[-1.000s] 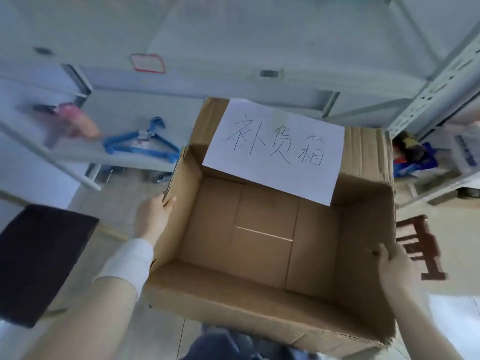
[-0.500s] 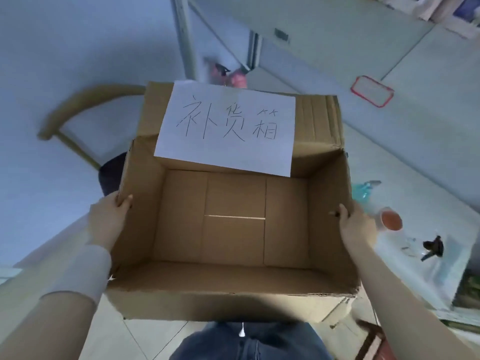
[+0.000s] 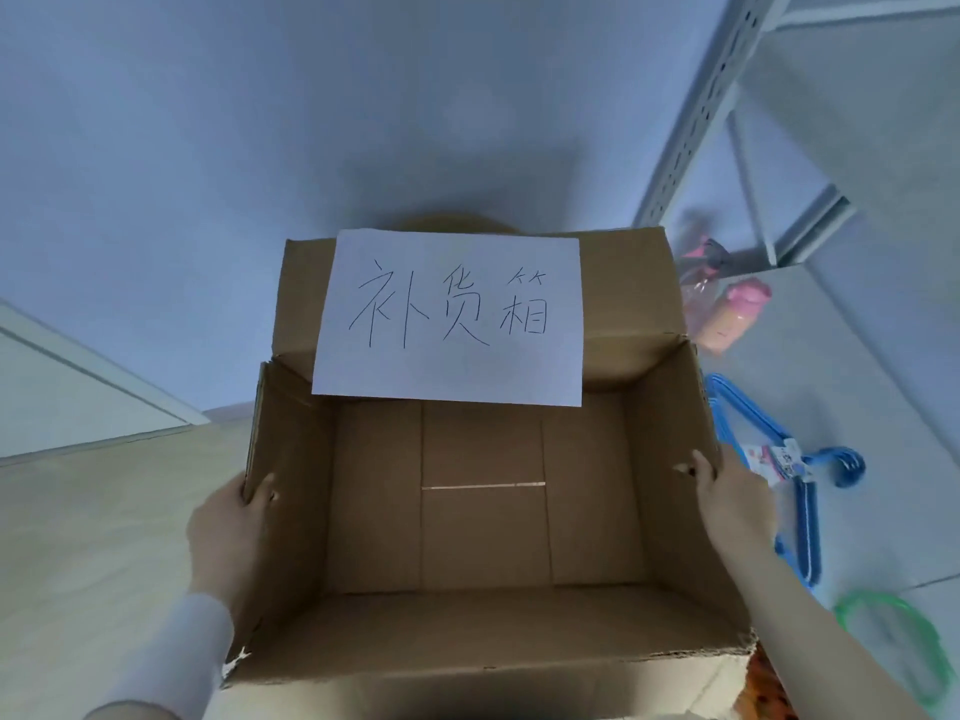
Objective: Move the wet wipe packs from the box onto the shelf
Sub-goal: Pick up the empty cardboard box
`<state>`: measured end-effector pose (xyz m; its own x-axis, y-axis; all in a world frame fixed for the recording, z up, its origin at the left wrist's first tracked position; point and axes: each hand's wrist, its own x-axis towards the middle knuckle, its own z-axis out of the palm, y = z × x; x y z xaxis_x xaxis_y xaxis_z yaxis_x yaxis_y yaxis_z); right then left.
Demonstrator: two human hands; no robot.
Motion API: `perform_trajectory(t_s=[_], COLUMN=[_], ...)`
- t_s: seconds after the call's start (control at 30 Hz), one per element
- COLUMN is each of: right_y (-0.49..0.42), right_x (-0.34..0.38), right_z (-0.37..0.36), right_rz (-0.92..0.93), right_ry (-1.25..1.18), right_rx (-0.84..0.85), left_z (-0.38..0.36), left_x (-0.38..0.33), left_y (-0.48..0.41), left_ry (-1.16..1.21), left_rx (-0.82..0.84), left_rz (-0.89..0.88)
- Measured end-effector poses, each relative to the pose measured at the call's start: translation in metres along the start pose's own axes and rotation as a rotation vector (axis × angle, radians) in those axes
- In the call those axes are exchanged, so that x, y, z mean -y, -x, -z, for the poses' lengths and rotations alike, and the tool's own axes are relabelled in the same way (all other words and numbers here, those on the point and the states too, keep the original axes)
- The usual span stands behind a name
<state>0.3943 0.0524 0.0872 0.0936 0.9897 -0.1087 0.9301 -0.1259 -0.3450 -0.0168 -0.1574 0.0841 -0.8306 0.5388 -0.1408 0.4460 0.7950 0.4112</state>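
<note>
Background behind the box (image 3: pixel 483 511) differs from half a second ago: plain wall now fills it. Shelf (image 3: pixel 810 356) with blue hangers (image 3: pixel 800 517) sits right; chair and red cup gone from view.

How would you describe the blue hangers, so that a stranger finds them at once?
Start at the open cardboard box held by both hands. On the white shelf surface just right of it, behind the right hand, lie the blue hangers. They alone are blue, bundled under a small label.
</note>
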Motion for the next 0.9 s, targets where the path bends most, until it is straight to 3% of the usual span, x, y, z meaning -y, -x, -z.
perform_trajectory(t_s=[0.3,0.6,0.9], right_y=[-0.106,-0.164,-0.184], right_x=[0.069,0.082,0.085], right_z=[-0.077,-0.145,-0.170], right_rz=[0.002,-0.041,-0.066], right_ry=[0.069,0.120,0.149], right_rx=[0.123,0.160,0.214], left_z=[-0.063,-0.130,-0.152], left_x=[0.000,-0.002,-0.001], left_y=[-0.100,-0.158,-0.176], left_ry=[0.015,-0.005,-0.024], left_rx=[0.072,0.134,0.175], left_rz=[0.121,0.201,0.239])
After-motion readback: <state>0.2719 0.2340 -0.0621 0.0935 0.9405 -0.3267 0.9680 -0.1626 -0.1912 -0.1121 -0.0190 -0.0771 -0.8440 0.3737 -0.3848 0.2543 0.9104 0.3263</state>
